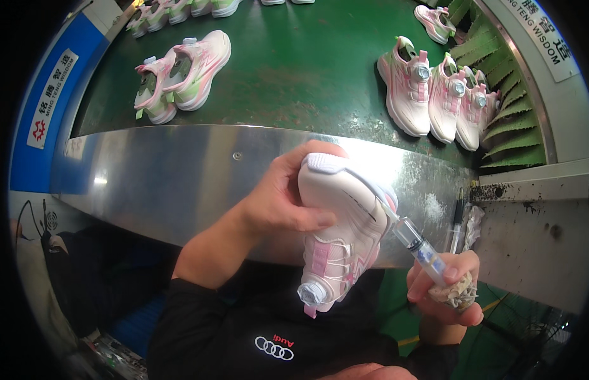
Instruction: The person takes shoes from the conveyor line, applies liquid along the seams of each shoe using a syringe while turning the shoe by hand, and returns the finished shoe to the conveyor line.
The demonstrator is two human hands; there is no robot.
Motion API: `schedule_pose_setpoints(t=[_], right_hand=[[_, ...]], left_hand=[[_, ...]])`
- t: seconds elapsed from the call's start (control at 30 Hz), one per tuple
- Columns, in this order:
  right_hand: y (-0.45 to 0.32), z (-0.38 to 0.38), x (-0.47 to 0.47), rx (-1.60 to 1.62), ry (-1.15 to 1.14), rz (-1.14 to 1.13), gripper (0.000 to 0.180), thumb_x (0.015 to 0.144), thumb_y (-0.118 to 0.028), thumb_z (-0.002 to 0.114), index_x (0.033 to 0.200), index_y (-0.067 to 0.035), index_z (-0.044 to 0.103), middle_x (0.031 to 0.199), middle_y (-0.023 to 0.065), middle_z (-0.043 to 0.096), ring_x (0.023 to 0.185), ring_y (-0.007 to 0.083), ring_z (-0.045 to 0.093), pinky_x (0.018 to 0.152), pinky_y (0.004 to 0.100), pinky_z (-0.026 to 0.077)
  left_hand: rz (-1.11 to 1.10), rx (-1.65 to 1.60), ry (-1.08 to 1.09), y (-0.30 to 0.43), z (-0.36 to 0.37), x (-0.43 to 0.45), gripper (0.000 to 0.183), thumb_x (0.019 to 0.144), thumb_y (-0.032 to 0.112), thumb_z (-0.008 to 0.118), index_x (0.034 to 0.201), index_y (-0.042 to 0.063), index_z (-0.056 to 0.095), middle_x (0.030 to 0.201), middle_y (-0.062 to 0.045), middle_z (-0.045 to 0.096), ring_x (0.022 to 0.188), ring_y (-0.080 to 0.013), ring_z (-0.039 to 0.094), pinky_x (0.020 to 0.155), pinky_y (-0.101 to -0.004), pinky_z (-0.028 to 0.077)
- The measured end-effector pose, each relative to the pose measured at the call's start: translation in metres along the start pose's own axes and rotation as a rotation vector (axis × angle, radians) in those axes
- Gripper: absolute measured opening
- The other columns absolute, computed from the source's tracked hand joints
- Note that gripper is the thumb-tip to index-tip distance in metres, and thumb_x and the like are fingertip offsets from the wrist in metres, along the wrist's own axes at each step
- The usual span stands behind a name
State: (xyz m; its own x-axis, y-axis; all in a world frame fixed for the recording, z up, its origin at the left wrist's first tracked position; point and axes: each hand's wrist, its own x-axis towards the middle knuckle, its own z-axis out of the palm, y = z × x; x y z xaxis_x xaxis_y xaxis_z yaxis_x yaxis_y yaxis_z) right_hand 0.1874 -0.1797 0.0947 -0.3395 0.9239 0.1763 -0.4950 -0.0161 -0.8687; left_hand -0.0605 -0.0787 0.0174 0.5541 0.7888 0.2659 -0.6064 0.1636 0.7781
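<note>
My left hand (287,199) grips the toe end of a pale pink sneaker (342,204), its toe pointing away from me and its lacing dial (312,293) towards me. In my right hand (444,289) is a clear plastic syringe (420,249), with its tip at the seam between the sneaker's upper and its sole. A crumpled, whitish wad (456,290) sits at the plunger end of the syringe, against my right fingers. The sneaker is tilted above the near edge of a metal table.
The metal ledge (180,175) borders a green conveyor belt (285,71). A pair of matching sneakers (194,71) stands at left; several more (411,95) stand at right beside green flaps (513,114). A black-capped pen (459,213) lies by the metal wall (527,232) at right.
</note>
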Motion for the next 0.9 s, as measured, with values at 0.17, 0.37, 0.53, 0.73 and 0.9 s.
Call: schedule_pose_setpoints(t=[0.17, 0.37, 0.53, 0.73, 0.9], right_hand=[[0.01, -0.011, -0.008, 0.044, -0.023, -0.029, 0.064, 0.07, -0.047, 0.074, 0.108, 0.0, 0.054, 0.085, 0.0224, 0.062, 0.078, 0.0267, 0.061, 0.07, 0.0331, 0.046], [0.028, -0.028, -0.02, 0.06, -0.047, -0.054, 0.065, 0.071, -0.043, 0.076, 0.113, 0.001, 0.051, 0.092, 0.0234, 0.059, 0.082, 0.0279, 0.062, 0.071, 0.0327, 0.048], [0.035, -0.031, -0.032, 0.095, -0.018, 0.0, 0.066, 0.07, -0.041, 0.077, 0.113, 0.002, 0.05, 0.093, 0.0217, 0.058, 0.083, 0.026, 0.062, 0.071, 0.032, 0.049], [0.04, -0.034, -0.046, 0.09, 0.007, 0.055, 0.064, 0.069, -0.039, 0.078, 0.111, 0.003, 0.052, 0.093, 0.0213, 0.059, 0.082, 0.0254, 0.062, 0.07, 0.0316, 0.049], [0.043, -0.036, -0.057, 0.094, -0.015, 0.081, 0.063, 0.07, -0.038, 0.078, 0.109, 0.005, 0.054, 0.088, 0.0206, 0.06, 0.08, 0.0265, 0.062, 0.068, 0.0322, 0.049]], left_hand=[[-0.024, -0.001, 0.1, 0.0, -0.004, 0.001, 0.067, 0.062, 0.005, 0.077, 0.122, 0.007, 0.047, 0.109, -0.004, 0.056, 0.101, -0.0146, 0.053, 0.089, -0.0306, 0.043], [-0.044, -0.093, 0.298, 0.006, 0.006, 0.001, 0.061, 0.065, 0.006, 0.07, 0.121, 0.005, 0.047, 0.108, -0.007, 0.057, 0.102, -0.0177, 0.054, 0.092, -0.032, 0.042], [-0.098, -0.055, 0.322, 0.003, -0.002, 0.006, 0.059, 0.066, 0.019, 0.069, 0.118, -0.001, 0.049, 0.106, -0.012, 0.058, 0.1, -0.0207, 0.057, 0.09, -0.031, 0.043], [-0.09, -0.149, 0.342, -0.003, -0.003, 0.011, 0.053, 0.07, 0.021, 0.065, 0.114, -0.005, 0.051, 0.102, -0.016, 0.062, 0.091, -0.0236, 0.063, 0.081, -0.0319, 0.051], [-0.133, -0.28, 0.28, -0.004, -0.01, 0.012, 0.049, 0.074, 0.017, 0.062, 0.115, -0.007, 0.05, 0.106, -0.019, 0.061, 0.093, -0.0268, 0.063, 0.082, -0.0363, 0.053]])
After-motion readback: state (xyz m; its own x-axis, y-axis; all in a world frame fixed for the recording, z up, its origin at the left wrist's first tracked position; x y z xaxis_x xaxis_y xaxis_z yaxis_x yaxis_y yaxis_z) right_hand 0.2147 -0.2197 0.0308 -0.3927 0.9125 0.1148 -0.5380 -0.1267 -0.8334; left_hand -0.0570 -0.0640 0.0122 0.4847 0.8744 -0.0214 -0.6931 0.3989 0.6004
